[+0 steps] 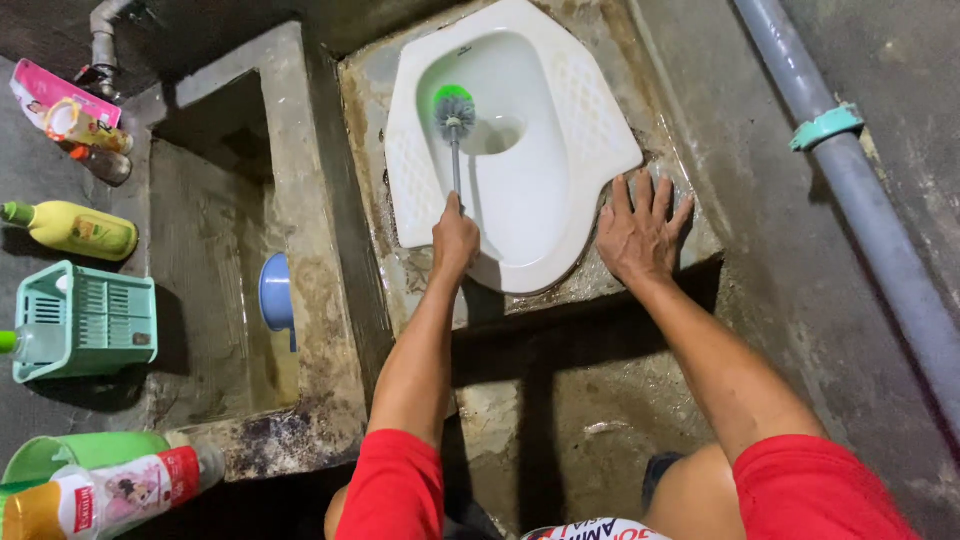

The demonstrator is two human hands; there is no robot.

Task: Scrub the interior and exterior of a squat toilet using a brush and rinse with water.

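Note:
A white squat toilet pan (580, 140) is set in a raised concrete platform. My left hand (455, 238) grips the grey handle of a toilet brush (455, 115), whose green and grey head rests inside the bowl near the drain hole. My right hand (638, 230) lies flat with fingers spread on the wet concrete just beside the pan's right rim. Both my forearms reach forward from red sleeves.
A concrete water trough (225, 290) stands at the left with a blue dipper (276, 292) inside. On its ledge sit a teal basket (85, 320), a yellow bottle (75, 228), other bottles and a green tub (70, 455). A grey pipe (860, 190) runs down the right wall.

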